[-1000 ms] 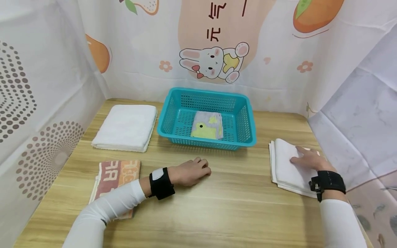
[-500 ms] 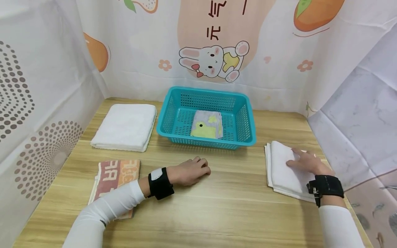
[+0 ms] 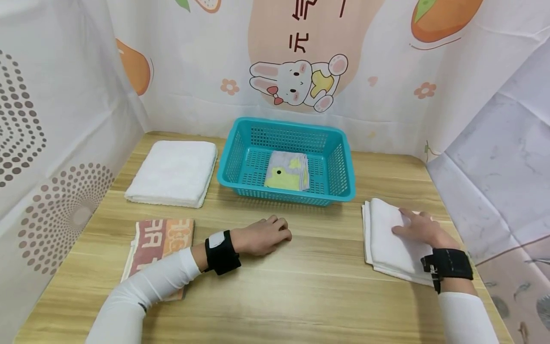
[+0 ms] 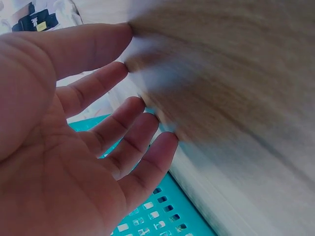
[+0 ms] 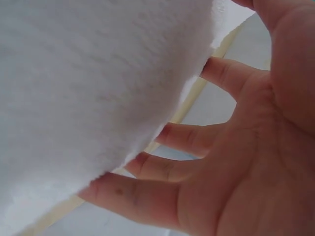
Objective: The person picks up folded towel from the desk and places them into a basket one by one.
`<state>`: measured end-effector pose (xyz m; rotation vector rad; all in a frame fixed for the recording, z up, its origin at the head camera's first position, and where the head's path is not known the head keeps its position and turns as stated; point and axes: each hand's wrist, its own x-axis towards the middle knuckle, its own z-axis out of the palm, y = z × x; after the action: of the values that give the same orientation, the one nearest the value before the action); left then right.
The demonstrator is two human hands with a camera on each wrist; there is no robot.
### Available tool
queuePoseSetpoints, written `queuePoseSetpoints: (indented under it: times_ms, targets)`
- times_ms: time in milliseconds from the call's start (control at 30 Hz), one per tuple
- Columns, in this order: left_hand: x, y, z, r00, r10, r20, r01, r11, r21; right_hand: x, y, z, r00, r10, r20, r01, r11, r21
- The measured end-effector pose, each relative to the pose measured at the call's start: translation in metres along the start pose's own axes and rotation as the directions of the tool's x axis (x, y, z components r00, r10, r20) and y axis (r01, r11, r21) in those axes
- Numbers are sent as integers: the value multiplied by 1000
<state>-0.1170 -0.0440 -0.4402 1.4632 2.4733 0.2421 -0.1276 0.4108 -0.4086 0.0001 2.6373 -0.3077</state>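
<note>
My right hand [image 3: 418, 228] rests on a folded white towel [image 3: 388, 239] at the table's right side. In the right wrist view, its spread fingers [image 5: 147, 194] touch the towel's fluffy surface [image 5: 93, 88] along one edge. Near the table's middle my left hand [image 3: 263, 236] rests on the wood, holding nothing. The left wrist view has its loosely bent fingers [image 4: 152, 162] with their tips at the tabletop. Behind the left hand stands a teal plastic basket [image 3: 285, 197]. A folded grey and yellow cloth [image 3: 285, 172] lies inside it.
A second folded white towel [image 3: 174, 169] lies at the back left. In front of it is a red and orange patterned cloth [image 3: 148, 243], partly covered by the left sleeve. Printed curtains [image 3: 193, 57] border the wooden table [image 3: 301, 296] at the back and sides.
My right hand and the white towel under it have slid left and slightly nearer to me. The left hand has stayed in place. The head view has shifted slightly.
</note>
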Motion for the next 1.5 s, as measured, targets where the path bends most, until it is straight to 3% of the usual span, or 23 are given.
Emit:
queuePoseSetpoints:
  times_ms: [600,1133,1500]
  targets:
    - [0,1,-2,1000,-19,25,19,1000,-13,-12,-18,8,1000,-15,3,14,998,62]
    - [1,-1,-2,999,-25,29,25,1000,-15,-19,-33,17,1000,6,-5,-6,1000,30]
    - [2,-1,-1,999,-32,36,33,999,-23,-23,-45,30,994,-77,-80,76,997,-7]
